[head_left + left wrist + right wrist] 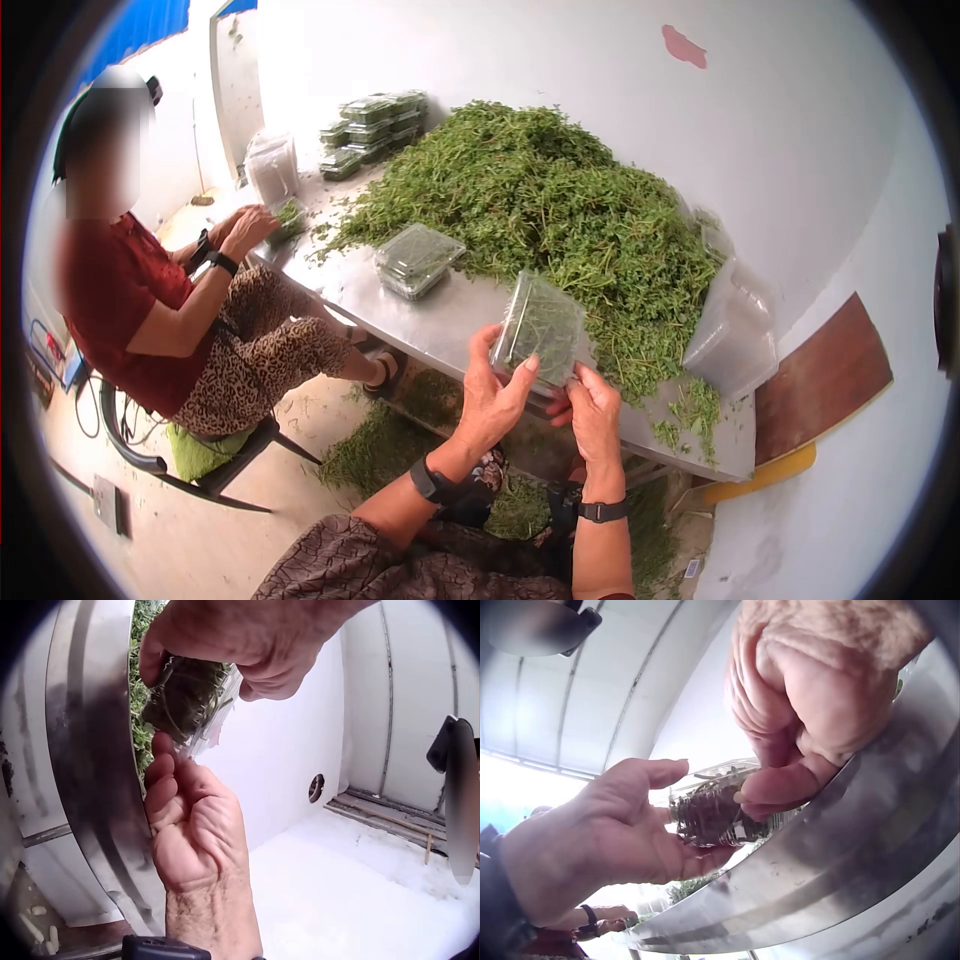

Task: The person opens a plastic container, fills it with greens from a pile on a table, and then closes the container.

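Note:
A clear plastic clamshell box [545, 322] filled with greens is held up between both hands at the table's front edge. My left hand [490, 405] holds its left side, thumb on the near edge and fingers along the side and underneath. With curled fingers, my right hand [597, 405] pinches the box's near right corner. The right wrist view shows the ridged side of the box [709, 810] with dark greens pressed behind it. In the left wrist view the right hand [255, 637] covers the upper part of the box.
A large heap of green sprigs [540, 190] covers much of the metal table [350, 285]. Closed boxes [418, 255] stand left, with filled ones [372, 125] stacked behind. Nested empty containers [735, 330] lean at right. Another person [150, 270] sits at left handling greens.

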Demonstrator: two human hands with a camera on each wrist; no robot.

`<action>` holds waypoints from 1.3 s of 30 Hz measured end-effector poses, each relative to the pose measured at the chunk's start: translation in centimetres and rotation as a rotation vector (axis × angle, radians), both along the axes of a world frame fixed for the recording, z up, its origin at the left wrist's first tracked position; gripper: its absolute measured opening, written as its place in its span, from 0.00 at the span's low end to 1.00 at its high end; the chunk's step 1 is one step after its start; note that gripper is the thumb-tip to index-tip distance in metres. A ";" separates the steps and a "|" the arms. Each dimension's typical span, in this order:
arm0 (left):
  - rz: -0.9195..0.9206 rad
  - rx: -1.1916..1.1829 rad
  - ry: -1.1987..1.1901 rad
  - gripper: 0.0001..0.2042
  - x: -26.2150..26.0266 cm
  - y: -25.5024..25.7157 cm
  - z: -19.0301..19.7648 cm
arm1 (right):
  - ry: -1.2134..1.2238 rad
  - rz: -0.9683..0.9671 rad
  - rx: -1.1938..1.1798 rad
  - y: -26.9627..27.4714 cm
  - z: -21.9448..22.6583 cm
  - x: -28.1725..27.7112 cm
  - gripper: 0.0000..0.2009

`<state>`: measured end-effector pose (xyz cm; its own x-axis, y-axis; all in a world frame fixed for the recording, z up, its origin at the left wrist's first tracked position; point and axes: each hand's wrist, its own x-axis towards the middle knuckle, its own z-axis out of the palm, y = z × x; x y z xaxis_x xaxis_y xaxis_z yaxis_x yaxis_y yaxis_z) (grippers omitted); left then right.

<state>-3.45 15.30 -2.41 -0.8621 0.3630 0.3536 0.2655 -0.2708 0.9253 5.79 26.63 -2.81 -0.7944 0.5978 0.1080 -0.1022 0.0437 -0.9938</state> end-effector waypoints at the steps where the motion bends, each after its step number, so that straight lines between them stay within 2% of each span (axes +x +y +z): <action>1: 0.028 -0.054 0.016 0.24 -0.1 -0.1 0.2 | 0.026 0.006 -0.013 0.0 -0.1 0.0 0.17; 3: 0.034 -0.014 -0.040 0.22 -0.8 -0.1 0.4 | 0.046 0.005 -0.028 0.1 -0.4 0.2 0.17; 5: 0.028 0.156 -0.122 0.19 -1.8 -0.5 0.6 | 0.068 -0.008 -0.056 0.2 -0.3 0.2 0.17; 11: 0.153 0.331 0.010 0.18 -7.1 -3.2 4.0 | 0.042 -0.011 0.017 0.1 -0.6 0.2 0.15; 15: 0.256 0.244 0.069 0.18 -12.1 -5.3 5.6 | 0.012 -0.007 0.104 -0.6 -0.9 0.0 0.13; 17: 0.381 0.156 0.086 0.20 -14.5 -5.7 5.7 | -0.020 -0.006 0.211 -1.0 -0.9 0.0 0.13; 19: 0.422 0.096 0.174 0.21 -17.3 -5.8 4.7 | -0.027 -0.013 0.194 -1.1 -0.7 0.0 0.12; 21: 0.515 -0.074 0.169 0.23 -18.2 -6.1 4.3 | -0.026 0.013 0.153 -0.9 -1.1 0.0 0.12; 23: 0.536 -0.016 0.230 0.24 -20.8 -6.1 2.3 | -0.028 0.001 0.158 -1.0 -1.0 0.1 0.12; 25: 0.558 -0.065 0.222 0.25 -21.7 -6.2 1.7 | -0.033 -0.008 0.161 -1.0 -1.1 0.1 0.12; 27: 0.650 -0.150 0.237 0.29 -20.2 -6.1 2.7 | -0.021 0.023 0.230 -0.9 -1.5 -0.1 0.12; 29: 0.602 -0.075 0.101 0.32 -22.8 -6.1 0.7 | -0.029 0.011 0.236 -1.0 -1.5 0.0 0.12; 30: 0.622 -0.058 0.164 0.33 -24.2 -6.3 -0.4 | -0.033 0.019 0.249 -1.0 -1.4 0.0 0.12; 33: 0.621 -0.068 0.231 0.35 -24.6 -6.5 -0.6 | -0.025 0.010 0.264 -1.0 -1.5 -0.1 0.13; 35: 0.544 -0.022 0.172 0.36 -23.2 -6.6 0.3 | -0.023 0.033 0.268 -1.0 -1.6 0.0 0.12; 37: 0.623 0.021 0.121 0.33 -22.3 -6.2 0.4 | -0.016 0.016 0.285 -1.0 -1.6 -0.1 0.12; 39: 0.659 0.003 0.190 0.28 -20.5 -7.0 0.4 | -0.020 0.030 0.276 -1.1 -1.3 0.0 0.12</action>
